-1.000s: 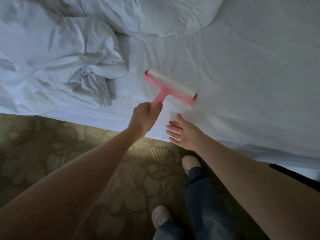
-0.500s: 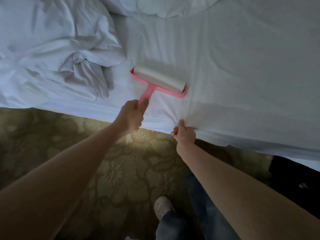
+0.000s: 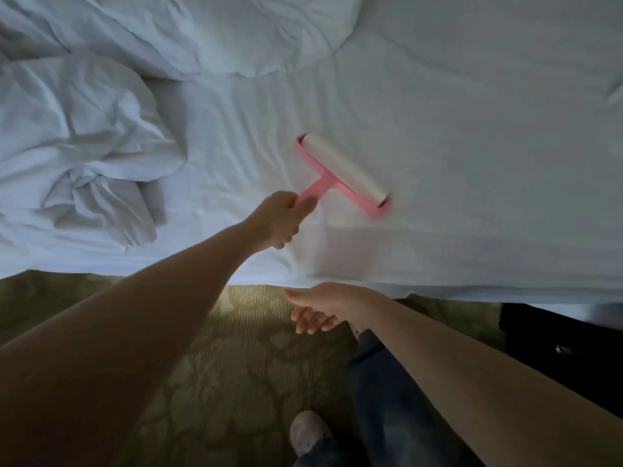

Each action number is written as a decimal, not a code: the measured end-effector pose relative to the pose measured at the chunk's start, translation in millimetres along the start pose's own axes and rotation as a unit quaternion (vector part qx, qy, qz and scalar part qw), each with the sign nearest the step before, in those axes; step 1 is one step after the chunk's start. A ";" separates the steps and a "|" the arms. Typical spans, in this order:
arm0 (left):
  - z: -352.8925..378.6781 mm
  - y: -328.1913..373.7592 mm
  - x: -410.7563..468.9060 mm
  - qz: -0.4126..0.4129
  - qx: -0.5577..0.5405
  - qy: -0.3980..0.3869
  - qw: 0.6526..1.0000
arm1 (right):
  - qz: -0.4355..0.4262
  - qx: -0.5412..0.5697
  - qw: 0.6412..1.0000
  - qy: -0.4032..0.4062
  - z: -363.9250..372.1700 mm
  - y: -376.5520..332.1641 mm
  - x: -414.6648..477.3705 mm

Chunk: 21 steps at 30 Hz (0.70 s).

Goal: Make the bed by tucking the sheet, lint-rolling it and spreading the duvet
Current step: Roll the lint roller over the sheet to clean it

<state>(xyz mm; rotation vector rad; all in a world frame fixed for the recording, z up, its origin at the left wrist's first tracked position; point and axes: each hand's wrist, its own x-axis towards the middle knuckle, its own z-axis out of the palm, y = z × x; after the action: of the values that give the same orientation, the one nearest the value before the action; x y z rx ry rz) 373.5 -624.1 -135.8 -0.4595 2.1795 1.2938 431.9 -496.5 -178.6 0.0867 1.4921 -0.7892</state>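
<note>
— Lint roller (image 3: pixel 344 173)?
— Handle clenched in left hand (image 3: pixel 279 219), drum flat on sheet (image 3: pixel 472 146) near its front edge; right hand (image 3: pixel 323 305) loose, empty, just off that edge.
— Progress?
— Seems mid-rolling; duvet (image 3: pixel 84 129) bunched at left, not yet spread; tucking impossible to judge.

Floor level
Patterned olive carpet (image 3: pixel 236 382) underfoot; a black object (image 3: pixel 556 348) (too dark to identify) sits at right.
</note>
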 end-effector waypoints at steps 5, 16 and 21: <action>47.1 63.5 44.6 0.025 0.039 -0.025 0.999 | -0.036 0.055 0.997 0.035 -55.8 5.0 -21.9; 104.6 199.3 165.5 0.014 0.043 -0.011 0.999 | -0.159 0.188 0.853 0.461 -277.3 24.2 -79.3; 124.8 256.1 219.5 0.018 0.039 -0.001 0.999 | -0.095 -0.080 0.836 0.535 -345.6 44.9 -82.8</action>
<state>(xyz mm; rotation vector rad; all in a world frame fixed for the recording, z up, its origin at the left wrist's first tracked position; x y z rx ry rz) 96.8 -394.4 -142.7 -0.3897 2.2362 1.2225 170.9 -251.5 -165.4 0.2934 2.6654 -0.7986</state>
